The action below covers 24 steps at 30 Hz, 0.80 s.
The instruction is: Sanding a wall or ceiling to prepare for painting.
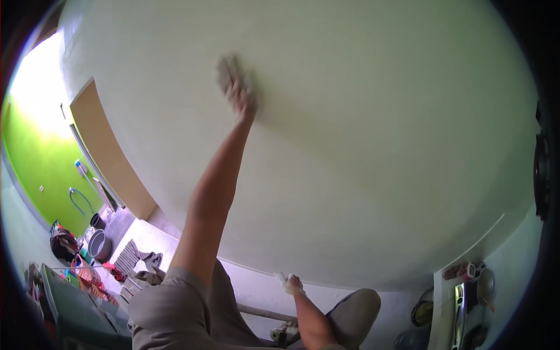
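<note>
A pale, smooth wall [361, 146] fills most of the view. My left arm is stretched far up against it. My left hand [244, 100], blurred by motion, is closed on a greyish-brown cloth [228, 71] that lies against the wall. Low down near the wall's foot, my right hand [294, 285] is closed around a small white object [281, 277]. Its kind is too small to make out.
A brown door panel [108, 146] and a bright green wall [41, 169] are at the left. Below them stand a grey basin [100, 245] and a striped cloth [131, 256]. A stove [461, 300] and a pan [485, 286] sit at the lower right.
</note>
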Tool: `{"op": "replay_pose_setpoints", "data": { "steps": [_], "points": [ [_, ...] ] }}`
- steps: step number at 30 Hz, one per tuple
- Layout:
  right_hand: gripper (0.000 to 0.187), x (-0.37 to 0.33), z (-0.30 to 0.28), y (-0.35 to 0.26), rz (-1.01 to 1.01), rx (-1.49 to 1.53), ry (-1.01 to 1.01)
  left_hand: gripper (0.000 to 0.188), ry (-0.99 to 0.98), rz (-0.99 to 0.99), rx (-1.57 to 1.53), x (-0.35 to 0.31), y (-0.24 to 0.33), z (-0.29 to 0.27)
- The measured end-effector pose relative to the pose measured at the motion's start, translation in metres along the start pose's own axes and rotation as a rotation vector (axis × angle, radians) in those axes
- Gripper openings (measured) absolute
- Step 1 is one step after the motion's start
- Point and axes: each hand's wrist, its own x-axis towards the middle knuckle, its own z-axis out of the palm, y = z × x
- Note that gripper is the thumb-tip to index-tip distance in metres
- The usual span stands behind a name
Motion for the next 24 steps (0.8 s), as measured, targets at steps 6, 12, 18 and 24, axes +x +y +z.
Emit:
{"op": "replay_pose_setpoints", "data": {
  "steps": [6, 12, 18, 24],
  "points": [
    [0.054, 0.005, -0.004, -0.071, -0.097, 0.018, -0.173, 0.079, -0.168, -0.544, 0.208, -0.31, -0.227, -0.159],
    [0.053, 0.012, 0.012, -0.054, -0.218, -0.104, -0.113, 0.075, -0.393, -1.218, 0.185, -0.452, -0.194, -0.233],
    [0.053, 0.013, 0.007, -0.037, -0.128, -0.185, -0.187, 0.072, -0.176, -0.91, 0.036, -0.304, -0.184, -0.15],
    [0.052, 0.02, 0.026, -0.077, -0.168, -0.083, -0.142, 0.069, 0.112, -0.289, -0.036, -0.076, -0.164, -0.085]
  ]
}}
